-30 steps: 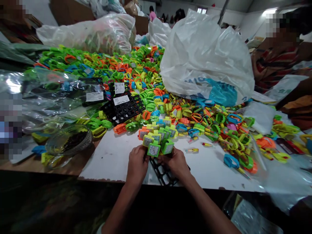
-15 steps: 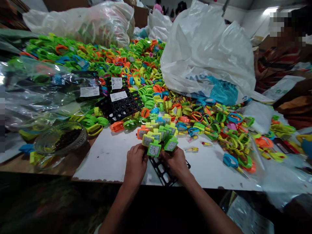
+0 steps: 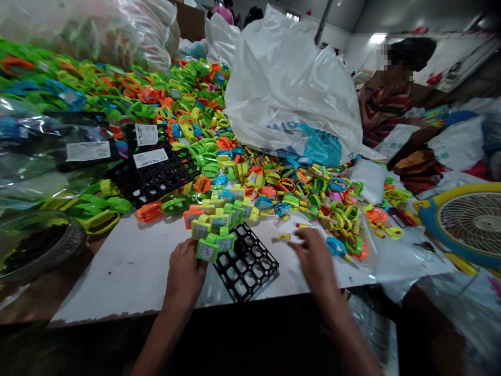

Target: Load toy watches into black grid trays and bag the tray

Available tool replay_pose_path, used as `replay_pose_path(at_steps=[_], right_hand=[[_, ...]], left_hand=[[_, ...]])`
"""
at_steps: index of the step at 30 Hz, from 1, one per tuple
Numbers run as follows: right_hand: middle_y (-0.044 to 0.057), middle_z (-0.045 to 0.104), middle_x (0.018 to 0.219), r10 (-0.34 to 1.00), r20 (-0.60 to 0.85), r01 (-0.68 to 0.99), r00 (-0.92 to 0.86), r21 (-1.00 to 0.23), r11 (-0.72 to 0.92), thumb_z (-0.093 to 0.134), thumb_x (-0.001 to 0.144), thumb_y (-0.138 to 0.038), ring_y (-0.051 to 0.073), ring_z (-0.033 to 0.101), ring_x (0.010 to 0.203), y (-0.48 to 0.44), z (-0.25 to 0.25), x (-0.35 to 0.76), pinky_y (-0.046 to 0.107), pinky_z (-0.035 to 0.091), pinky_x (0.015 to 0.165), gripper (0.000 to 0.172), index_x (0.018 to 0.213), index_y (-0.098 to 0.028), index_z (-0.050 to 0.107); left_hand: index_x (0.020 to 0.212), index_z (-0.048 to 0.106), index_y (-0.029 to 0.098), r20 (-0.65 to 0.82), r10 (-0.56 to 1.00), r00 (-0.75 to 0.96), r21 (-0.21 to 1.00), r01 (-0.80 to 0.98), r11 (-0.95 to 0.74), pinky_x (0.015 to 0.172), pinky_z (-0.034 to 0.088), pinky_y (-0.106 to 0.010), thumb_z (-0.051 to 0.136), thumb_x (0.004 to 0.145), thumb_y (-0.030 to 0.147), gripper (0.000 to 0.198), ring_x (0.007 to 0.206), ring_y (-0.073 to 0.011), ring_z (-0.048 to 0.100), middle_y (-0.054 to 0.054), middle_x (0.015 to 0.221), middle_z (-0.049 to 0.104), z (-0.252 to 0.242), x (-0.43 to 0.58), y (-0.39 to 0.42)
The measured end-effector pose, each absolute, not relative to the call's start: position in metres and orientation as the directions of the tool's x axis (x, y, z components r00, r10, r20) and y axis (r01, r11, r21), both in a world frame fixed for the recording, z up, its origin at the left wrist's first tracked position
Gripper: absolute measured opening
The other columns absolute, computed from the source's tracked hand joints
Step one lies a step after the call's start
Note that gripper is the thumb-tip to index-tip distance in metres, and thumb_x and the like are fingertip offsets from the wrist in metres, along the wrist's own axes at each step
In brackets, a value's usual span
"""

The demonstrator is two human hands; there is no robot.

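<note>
Green toy watch at the near-left corner of a black grid tray on the white table, left hand pinching it with curled fingers, right hand blurred, fingers loosely spread, empty, near a small yellow piece, heap of coloured watches behind

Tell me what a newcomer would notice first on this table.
The sprawling heap of neon watch straps covers the far half of the table, with a big white plastic bag slumped on it at centre right. Nearer, the left hand touches a green toy watch at a black grid tray; the right hand hovers to its right.
</note>
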State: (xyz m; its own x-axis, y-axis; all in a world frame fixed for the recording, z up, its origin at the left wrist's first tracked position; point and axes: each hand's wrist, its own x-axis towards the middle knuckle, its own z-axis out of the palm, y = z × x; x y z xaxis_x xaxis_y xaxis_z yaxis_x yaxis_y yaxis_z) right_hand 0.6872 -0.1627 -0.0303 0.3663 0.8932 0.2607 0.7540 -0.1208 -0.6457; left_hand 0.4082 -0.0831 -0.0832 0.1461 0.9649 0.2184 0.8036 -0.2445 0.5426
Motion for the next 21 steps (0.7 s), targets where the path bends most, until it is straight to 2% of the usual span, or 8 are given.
replay_pose_path(at_steps=[3, 6, 8, 10, 12, 13, 16, 21], right_hand=[[0.013, 0.054, 0.103, 0.754, 0.079, 0.738, 0.652, -0.293, -0.608, 0.065, 0.076, -0.04, 0.029, 0.058, 0.088, -0.197, -0.031, 0.774, 0.038, 0.046, 0.071, 0.033, 0.101, -0.018, 0.057], [0.01, 0.056, 0.092, 0.752, -0.126, 0.734, 0.647, -0.163, -0.659, 0.059, 0.079, -0.038, 0.028, 0.059, 0.084, -0.205, -0.039, 0.809, 0.037, 0.043, 0.068, 0.019, 0.082, -0.02, 0.057], [0.008, 0.058, 0.084, 0.835, -0.097, 0.789, 0.541, -0.284, -0.544, 0.054, 0.081, -0.038, 0.027, 0.059, 0.082, -0.195, -0.043, 0.793, 0.036, 0.042, 0.069, 0.018, 0.074, -0.021, 0.054], [0.006, 0.06, 0.078, 0.887, -0.063, 0.724, 0.458, -0.553, -0.413, 0.051, 0.083, -0.042, 0.024, 0.06, 0.074, -0.178, -0.043, 0.754, 0.035, 0.044, 0.066, 0.022, 0.078, -0.022, 0.054], [0.004, 0.063, 0.077, 0.937, -0.114, 0.439, 0.331, -0.86, -0.26, 0.052, 0.083, -0.046, 0.02, 0.06, 0.065, -0.159, -0.041, 0.707, 0.032, 0.047, 0.062, 0.027, 0.09, -0.021, 0.055], [0.003, 0.064, 0.08, 0.958, -0.118, 0.292, 0.262, -0.936, -0.196, 0.056, 0.081, -0.047, 0.019, 0.061, 0.065, -0.149, -0.041, 0.684, 0.031, 0.048, 0.061, 0.03, 0.095, -0.02, 0.054], [0.002, 0.064, 0.078, 0.993, -0.067, 0.104, 0.093, -0.992, -0.077, 0.064, 0.076, -0.04, 0.018, 0.061, 0.067, -0.124, -0.043, 0.63, 0.029, 0.05, 0.064, 0.028, 0.092, -0.02, 0.055], [0.004, 0.068, 0.089, 0.999, 0.038, 0.252, 0.016, -0.967, 0.033, 0.059, 0.078, -0.029, 0.021, 0.062, 0.083, -0.098, -0.062, 0.605, 0.03, 0.049, 0.076, 0.019, 0.094, -0.018, 0.061]], left_hand=[[0.078, 0.059, 0.017, 0.209, 0.969, 0.128, 0.579, 0.783, -0.229, 0.091, 0.046, -0.051, 0.047, 0.07, 0.023, 0.016, 0.103, -0.0357, 0.057, -0.018, 0.097, 0.065, -0.084, 0.409, -0.082], [0.084, 0.06, 0.017, 0.213, 0.97, 0.121, 0.583, 0.781, -0.225, 0.091, 0.047, -0.046, 0.047, 0.071, 0.023, 0.019, 0.102, -0.0319, 0.058, -0.015, 0.1, 0.066, -0.08, 0.411, -0.085], [0.096, 0.06, 0.018, 0.245, 0.968, 0.058, 0.624, 0.754, -0.203, 0.09, 0.048, -0.039, 0.045, 0.077, 0.022, 0.025, 0.102, -0.026, 0.06, -0.01, 0.106, 0.066, -0.074, 0.411, -0.092], [0.104, 0.058, 0.021, 0.281, 0.958, -0.058, 0.697, 0.698, -0.162, 0.088, 0.049, -0.034, 0.044, 0.083, 0.026, 0.026, 0.1, -0.0212, 0.061, -0.006, 0.106, 0.066, -0.067, 0.411, -0.104], [0.105, 0.058, 0.023, 0.268, 0.955, -0.123, 0.76, 0.637, -0.131, 0.085, 0.049, -0.031, 0.047, 0.087, 0.034, 0.024, 0.095, -0.0194, 0.062, -0.004, 0.102, 0.066, -0.062, 0.411, -0.117], [0.105, 0.058, 0.023, 0.246, 0.963, -0.109, 0.773, 0.622, -0.126, 0.084, 0.049, -0.031, 0.049, 0.087, 0.037, 0.024, 0.093, -0.0194, 0.062, -0.003, 0.1, 0.066, -0.061, 0.412, -0.122], [0.105, 0.061, 0.024, 0.198, 0.98, -0.001, 0.75, 0.645, -0.151, 0.082, 0.048, -0.035, 0.059, 0.082, 0.042, 0.03, 0.095, -0.0223, 0.061, -0.004, 0.1, 0.067, -0.063, 0.418, -0.129], [0.088, 0.068, 0.023, 0.231, 0.972, 0.035, 0.683, 0.706, -0.188, 0.079, 0.046, -0.038, 0.065, 0.079, 0.036, 0.017, 0.089, -0.0245, 0.058, -0.005, 0.088, 0.066, -0.072, 0.43, -0.118]])
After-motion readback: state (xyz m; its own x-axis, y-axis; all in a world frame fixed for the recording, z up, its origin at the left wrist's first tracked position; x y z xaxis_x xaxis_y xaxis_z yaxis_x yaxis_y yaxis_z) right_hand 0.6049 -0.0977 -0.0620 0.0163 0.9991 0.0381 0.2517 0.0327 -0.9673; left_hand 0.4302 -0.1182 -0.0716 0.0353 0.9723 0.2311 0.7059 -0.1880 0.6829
